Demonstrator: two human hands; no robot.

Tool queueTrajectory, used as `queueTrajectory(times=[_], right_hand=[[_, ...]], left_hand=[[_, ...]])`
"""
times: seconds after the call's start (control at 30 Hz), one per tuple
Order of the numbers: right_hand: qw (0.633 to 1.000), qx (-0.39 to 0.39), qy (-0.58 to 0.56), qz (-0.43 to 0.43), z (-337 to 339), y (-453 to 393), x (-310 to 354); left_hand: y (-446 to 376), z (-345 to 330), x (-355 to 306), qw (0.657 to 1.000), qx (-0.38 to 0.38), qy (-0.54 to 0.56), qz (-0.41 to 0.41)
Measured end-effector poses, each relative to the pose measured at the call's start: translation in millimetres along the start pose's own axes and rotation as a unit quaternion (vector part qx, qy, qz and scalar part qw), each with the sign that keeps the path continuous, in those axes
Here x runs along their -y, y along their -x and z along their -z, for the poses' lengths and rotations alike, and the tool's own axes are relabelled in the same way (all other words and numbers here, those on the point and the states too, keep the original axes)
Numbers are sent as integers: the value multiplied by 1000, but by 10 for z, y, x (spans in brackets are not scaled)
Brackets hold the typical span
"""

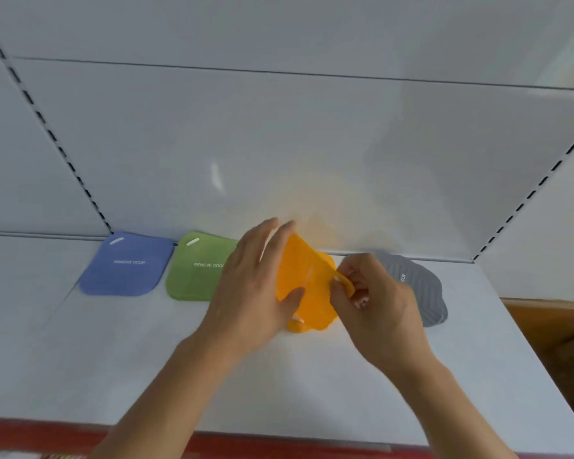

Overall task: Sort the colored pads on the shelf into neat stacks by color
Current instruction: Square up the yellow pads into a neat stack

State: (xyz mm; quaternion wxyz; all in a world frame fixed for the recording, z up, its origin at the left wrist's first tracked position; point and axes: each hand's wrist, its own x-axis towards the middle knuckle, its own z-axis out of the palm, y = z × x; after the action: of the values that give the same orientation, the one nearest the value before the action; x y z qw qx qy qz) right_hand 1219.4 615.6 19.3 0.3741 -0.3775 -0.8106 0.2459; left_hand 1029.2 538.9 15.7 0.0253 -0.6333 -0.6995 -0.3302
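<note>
Along the shelf (312, 376): blue pad (126, 265) and green pad (196, 266) lie flat, looking sorted. Left hand (256, 293) steadies the orange pad (307, 286), thumb across it; right hand (368, 299) pinches its edge. Grey pad (421, 289) waits behind. 1 left, I'd say.

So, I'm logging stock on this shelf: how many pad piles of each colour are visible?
Blue pad pile: 1
Green pad pile: 1
Orange pad pile: 1, held by both hands
Grey pad pile: 1
Total: 4
</note>
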Motion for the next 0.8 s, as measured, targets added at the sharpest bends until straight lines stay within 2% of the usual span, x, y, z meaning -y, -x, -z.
queueTrajectory(times=[0.07,0.13,0.2,0.3,0.37,0.43,0.53,0.7,0.8], right_hand=[[999,14,-15,31,132,-100,158],[999,21,-18,44,227,-200,301],[998,47,-19,22,232,-285,355],[999,48,-16,-7,106,-337,178],[998,9,47,-29,-16,-315,-59],[987,4,158,-20,-138,-258,-279],[964,67,252,-51,-297,-197,-406],[924,197,322,-54,-457,-343,-338],[907,241,338,-63,-493,-484,-295]], left_hand=[[-110,137,-22,999,28,29,-26],[-186,264,-73,993,93,72,22],[-218,314,-65,977,146,134,84],[-139,290,100,965,159,159,134],[-19,260,279,955,169,153,190],[107,231,447,938,167,175,249],[204,220,559,925,148,202,287],[258,237,534,918,125,240,289],[275,236,540,922,118,228,290]])
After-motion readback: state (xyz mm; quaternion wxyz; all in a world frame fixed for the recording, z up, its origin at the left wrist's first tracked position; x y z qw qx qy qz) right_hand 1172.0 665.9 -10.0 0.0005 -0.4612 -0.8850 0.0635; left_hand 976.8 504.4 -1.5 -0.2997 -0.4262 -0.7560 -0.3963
